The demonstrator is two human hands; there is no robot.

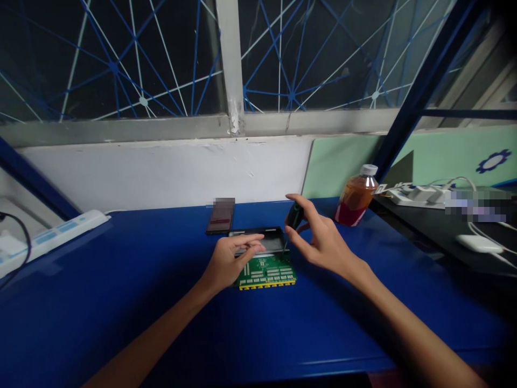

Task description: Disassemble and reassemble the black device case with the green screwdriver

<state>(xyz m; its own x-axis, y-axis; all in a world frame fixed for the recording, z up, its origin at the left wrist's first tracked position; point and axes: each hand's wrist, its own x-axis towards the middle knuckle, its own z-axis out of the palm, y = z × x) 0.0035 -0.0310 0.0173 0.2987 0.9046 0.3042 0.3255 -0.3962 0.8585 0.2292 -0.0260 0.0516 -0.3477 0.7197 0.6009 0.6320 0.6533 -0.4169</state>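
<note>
A green circuit board point(264, 272) with a yellow connector strip along its near edge lies on the blue table. Behind it, and touching it, is a dark rectangular case point(274, 240). My right hand point(319, 237) grips a screwdriver point(295, 215) by its dark handle, with the thin shaft pointing down at the board's far right corner. Over the left part of the board and case is my left hand point(230, 260), its thumb and fingers brought close together. Whatever may be between those fingertips is too small to make out.
A phone point(221, 216) lies behind the case to the left. A drink bottle point(357, 195) stands at the back right. White power strips point(52, 240) and cables lie at the far left and right. Blue frame posts rise at both sides.
</note>
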